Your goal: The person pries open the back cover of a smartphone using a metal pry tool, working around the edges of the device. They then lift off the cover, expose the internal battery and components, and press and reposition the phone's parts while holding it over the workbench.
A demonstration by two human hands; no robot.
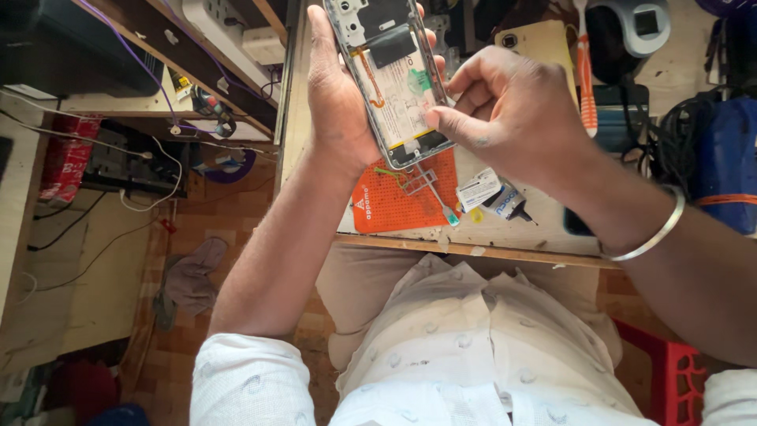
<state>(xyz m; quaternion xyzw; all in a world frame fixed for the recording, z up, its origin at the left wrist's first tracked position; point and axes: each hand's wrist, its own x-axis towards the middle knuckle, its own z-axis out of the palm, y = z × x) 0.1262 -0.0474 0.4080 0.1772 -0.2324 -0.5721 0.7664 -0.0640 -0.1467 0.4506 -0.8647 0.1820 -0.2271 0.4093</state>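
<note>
Opened smartphone (pixel 392 75): back cover off, battery and inner boards exposed, held up over the workbench (pixel 505 233), top end pointing away from the wearer and slightly tilted.

Left hand (pixel 335 95): wrapped along the phone's left edge, palm behind the body, fingertips showing past the right edge near the top. Closed around the phone, carrying it.

Right hand (pixel 512 106): at the phone's lower right edge. Thumb pressed flat on the lower part of the battery, near the bottom corner; curled fingers bunched together just beside the right edge. Whether a tool sits between them cannot be told. A metal bangle (pixel 654 233) circles the wrist.

Below the phone, on the bench:
- orange perforated work mat (pixel 394 201), at the near edge;
- metal tweezers (pixel 418 181) lying on the mat;
- green-tipped tool (pixel 445 211) across the mat's right side;
- small white labelled packet (pixel 479 189) just beside the mat;
- dark glue bottle with a fine nozzle (pixel 511 203), touching the packet.

Farther right: orange-handled brush (pixel 586 75), upright in frame, well apart from the phone.
</note>
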